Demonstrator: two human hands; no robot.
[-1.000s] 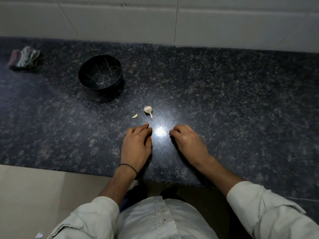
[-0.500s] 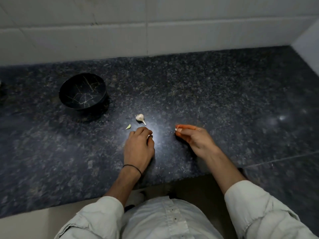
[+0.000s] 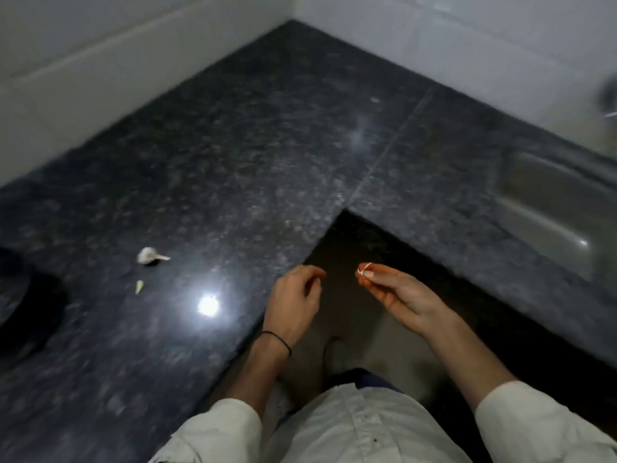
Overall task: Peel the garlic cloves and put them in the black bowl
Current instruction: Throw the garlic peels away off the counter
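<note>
- Pinch grip of right hand [image 3: 397, 292]: holds pale garlic scrap [image 3: 365, 271] between thumb tip and fingertips, fingers pointing toward the left hand [image 3: 293, 304]; too small and blurred to tell skin from clove.
- Hovers with that scrap in front of the countertop [image 3: 267, 145] at its inner corner, clear of the stone.
- Left hand: fingers loosely curled, nothing between them; hangs just beside the right hand, apart from it, at the countertop edge; black band [image 3: 277, 339] round the wrist.
- Garlic clove [image 3: 148, 255]: lies in its papery skin on the dark granite countertop, pointed tail toward the right; well left of both hands, touched by neither.
- Small greenish fragment [image 3: 139, 286]: rests on the stone just nearer than the clove, apart from it.
- Black bowl [image 3: 13, 289]: sits at the left border, mostly cut off at the view's edge; contents hidden; left of the clove and apart from it.
- Bright light reflection [image 3: 208, 305]: shows on the polished stone between fragment and left hand.
- Countertop: runs in an L, with a seam across the right-hand leg and white tiled wall [image 3: 100, 61] behind both legs.
- Steel sink [image 3: 551, 208]: set into the right-hand leg, blurred; metal fitting [image 3: 609, 95] at the far right border, too blurred to name.
- White sleeves [image 3: 534, 426] and white shirt front [image 3: 360, 429]: fill the lower border, sleeves pushed up the forearms.
</note>
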